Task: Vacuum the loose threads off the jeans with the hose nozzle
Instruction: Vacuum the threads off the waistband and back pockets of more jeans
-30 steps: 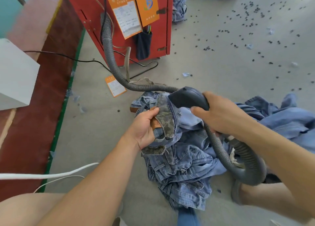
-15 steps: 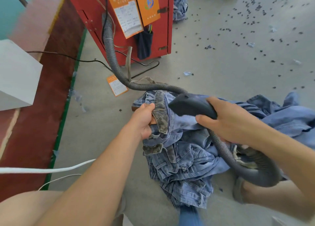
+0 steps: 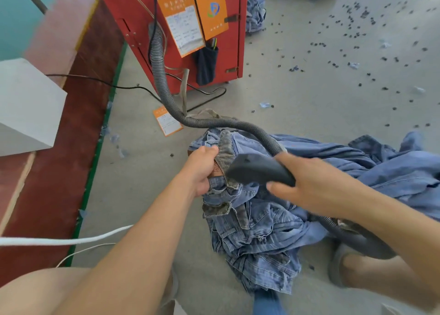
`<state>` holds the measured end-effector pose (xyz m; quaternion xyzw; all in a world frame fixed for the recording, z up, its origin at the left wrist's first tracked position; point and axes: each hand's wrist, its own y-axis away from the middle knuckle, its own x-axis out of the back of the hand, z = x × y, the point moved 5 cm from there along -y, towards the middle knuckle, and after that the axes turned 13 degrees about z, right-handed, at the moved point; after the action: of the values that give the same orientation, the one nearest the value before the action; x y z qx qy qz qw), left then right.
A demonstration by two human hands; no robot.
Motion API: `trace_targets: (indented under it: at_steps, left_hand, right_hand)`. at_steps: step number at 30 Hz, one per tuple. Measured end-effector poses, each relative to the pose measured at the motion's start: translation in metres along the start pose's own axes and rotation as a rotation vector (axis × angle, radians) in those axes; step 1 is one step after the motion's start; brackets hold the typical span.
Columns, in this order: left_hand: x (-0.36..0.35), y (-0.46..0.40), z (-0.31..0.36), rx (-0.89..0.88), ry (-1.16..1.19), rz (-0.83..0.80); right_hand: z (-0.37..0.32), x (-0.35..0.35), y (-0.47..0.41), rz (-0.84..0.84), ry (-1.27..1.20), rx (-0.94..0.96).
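Note:
A crumpled pair of blue jeans (image 3: pixel 257 231) lies on the grey floor in front of me. My left hand (image 3: pixel 202 169) grips the waistband, which is turned out and shows its patterned lining (image 3: pixel 226 150). My right hand (image 3: pixel 307 184) holds the dark grey hose nozzle (image 3: pixel 257 169), its tip against the waistband lining just right of my left hand. The ribbed grey hose (image 3: pixel 162 76) runs from the nozzle up to the red machine.
The red vacuum machine (image 3: pixel 133 12) with orange tags stands ahead. More blue denim (image 3: pixel 392 167) is heaped at right. Dark scraps (image 3: pixel 352 29) dot the floor at far right. A white block (image 3: pixel 26 105) sits left, and a white cord (image 3: pixel 64 241) crosses near my knee.
The nozzle has moved down and left along the waistband, closer to my left hand. The left hand keeps its grip on the waistband.

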<state>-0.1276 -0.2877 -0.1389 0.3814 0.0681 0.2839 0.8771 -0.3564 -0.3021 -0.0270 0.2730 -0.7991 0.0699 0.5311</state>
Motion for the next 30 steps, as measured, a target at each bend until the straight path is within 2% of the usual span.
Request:
trace_targets:
  at_steps: [1, 3, 7, 12, 14, 19, 21, 24, 26, 30]
  left_hand:
    - [0.001, 0.0, -0.002, 0.028, 0.008, -0.001]
    - [0.004, 0.0, -0.007, 0.078, 0.039, -0.006]
    - [0.004, 0.005, -0.011, 0.092, 0.082, -0.026]
    - [0.004, 0.005, -0.002, 0.07, 0.11, -0.074]
    - [0.004, 0.008, -0.003, 0.061, 0.103, -0.093]
    - [0.004, 0.011, -0.012, 0.067, 0.146, -0.168]
    - [0.007, 0.01, -0.012, 0.058, 0.152, -0.174]
    - [0.009, 0.009, -0.012, 0.044, 0.148, -0.187]
    - [0.009, 0.01, -0.013, 0.011, 0.102, -0.208]
    - [0.006, 0.007, -0.011, -0.051, 0.016, -0.186]
  right_hand:
    - [-0.003, -0.008, 0.0, -0.026, 0.031, 0.021]
    - [-0.013, -0.018, -0.014, 0.034, 0.005, 0.012]
    - [0.001, 0.002, -0.041, 0.163, -0.058, -0.15]
    - [-0.008, 0.005, -0.001, -0.052, 0.036, 0.034]
    - [-0.017, -0.009, -0.009, -0.043, 0.038, 0.048]
    - [0.004, 0.006, -0.048, 0.148, -0.145, -0.228]
    - [0.011, 0.014, -0.035, 0.072, -0.183, -0.203]
    - [0.003, 0.005, -0.023, -0.081, -0.099, -0.086]
    - [-0.004, -0.003, -0.039, -0.017, -0.039, -0.083]
    - [0.008, 0.004, -0.061, 0.136, -0.114, -0.266]
